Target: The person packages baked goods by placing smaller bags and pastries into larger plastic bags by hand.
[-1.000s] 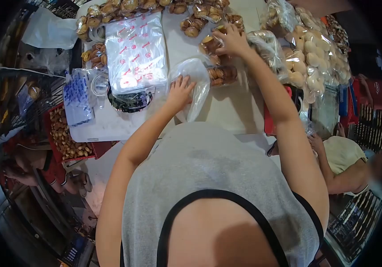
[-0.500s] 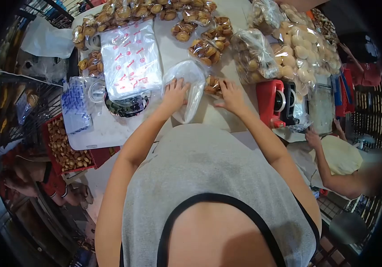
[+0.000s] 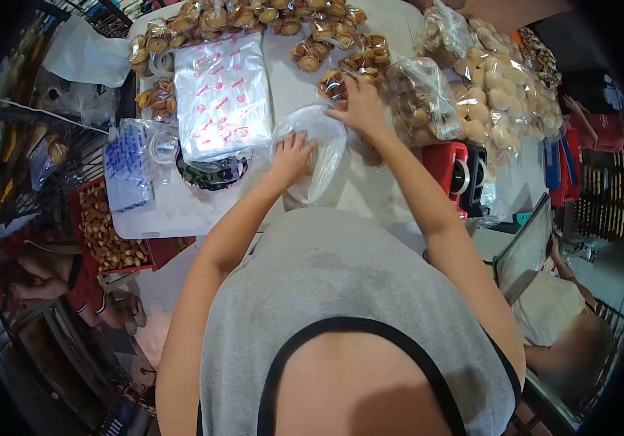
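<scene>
On the white table (image 3: pixel 181 218), my left hand (image 3: pixel 294 158) rests with spread fingers on a clear plastic bag (image 3: pixel 326 171) near the table's front edge. My right hand (image 3: pixel 360 109) reaches over the right side of that bag, its fingers apart, just beside a clear pack of brown baked pieces (image 3: pixel 332 85). Whether its fingertips touch the pack I cannot tell. Left of the bag lies a stack of clear plastic sleeves with red print (image 3: pixel 223 98).
Bagged pale round buns (image 3: pixel 497 94) fill the back right. A red tape dispenser (image 3: pixel 443 167) stands at the right. A red crate of brown pieces (image 3: pixel 112 232) is at the left. One person (image 3: pixel 566 312) carries a tray (image 3: pixel 526 247); another (image 3: pixel 79 276) is at the left.
My right hand went from the back packs to a pack by the bag, then moved back up. My left hand stays on the bag. The right-hand person's tray has tilted up into view.
</scene>
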The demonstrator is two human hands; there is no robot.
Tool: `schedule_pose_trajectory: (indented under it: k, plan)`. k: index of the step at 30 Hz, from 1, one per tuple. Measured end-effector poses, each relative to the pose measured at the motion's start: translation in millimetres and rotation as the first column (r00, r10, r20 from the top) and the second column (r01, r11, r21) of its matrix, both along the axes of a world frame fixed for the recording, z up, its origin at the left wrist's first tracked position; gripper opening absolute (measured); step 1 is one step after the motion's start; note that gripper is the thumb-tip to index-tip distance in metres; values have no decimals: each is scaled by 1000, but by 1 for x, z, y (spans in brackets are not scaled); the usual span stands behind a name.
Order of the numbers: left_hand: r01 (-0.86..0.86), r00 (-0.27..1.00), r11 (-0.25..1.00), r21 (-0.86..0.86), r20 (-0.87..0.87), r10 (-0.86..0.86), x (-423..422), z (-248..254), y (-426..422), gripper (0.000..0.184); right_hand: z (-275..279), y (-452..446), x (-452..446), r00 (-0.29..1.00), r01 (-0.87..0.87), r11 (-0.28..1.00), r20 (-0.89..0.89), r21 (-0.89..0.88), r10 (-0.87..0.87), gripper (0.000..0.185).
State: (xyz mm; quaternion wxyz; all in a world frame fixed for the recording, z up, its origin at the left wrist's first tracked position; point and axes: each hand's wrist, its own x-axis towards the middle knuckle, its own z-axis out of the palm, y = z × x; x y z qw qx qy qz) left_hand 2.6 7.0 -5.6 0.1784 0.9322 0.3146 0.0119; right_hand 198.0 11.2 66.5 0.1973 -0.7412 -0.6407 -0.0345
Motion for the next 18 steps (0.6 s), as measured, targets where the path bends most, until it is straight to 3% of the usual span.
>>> schedule_pose_trajectory:
  k: [1, 5, 6, 7, 8, 9, 10, 14, 16, 18]
  plan:
    - [-3, 1000, 1000, -7, -21, 3, 1, 1, 1, 72, -10, 9, -2, 989, 67, 997, 129, 28, -70, 61]
    - [9, 999, 1000, -21, -49, -10, -1, 0, 0, 71, -28, 24, 14, 995, 58, 998, 83, 14, -59, 58]
    - [5, 999, 1000, -25, -36, -6, -2, 1, -1, 71, -21, 24, 22, 825, 125, 987, -542, -98, -158, 52]
    - [-1, 1000, 1000, -26, -18, 1, -1, 1, 0, 71, -16, 26, 35, 303, 106, 970, -922, -220, -243, 46]
    - [-2, 1000, 1000, -25, -12, 1, 0, 1, 0, 71, -16, 16, 55, -122, -58, 991, -985, -118, -125, 39]
    - [3, 1000, 1000, 1, 19, -3, -1, -2, 0, 71, -16, 6, 76, -530, -172, 984, -838, -48, -133, 32]
    - [5, 999, 1000, 27, 47, -6, -2, -4, 0, 71, 43, -20, 54, -575, -23, 996, -814, -87, -85, 35]
    - [14, 1000, 1000, -12, 21, -14, -2, 6, -3, 68, 60, -57, 64, -523, 126, 978, -849, -167, -78, 33]
    - [10, 1000, 1000, -18, 23, -9, -2, 10, -2, 66, 43, -64, 78, -118, -135, 933, -929, -334, -350, 34]
    - [20, 1000, 1000, -17, 13, -19, -1, 11, -1, 66, 29, -67, 81, -32, -326, 824, -866, -463, -499, 36]
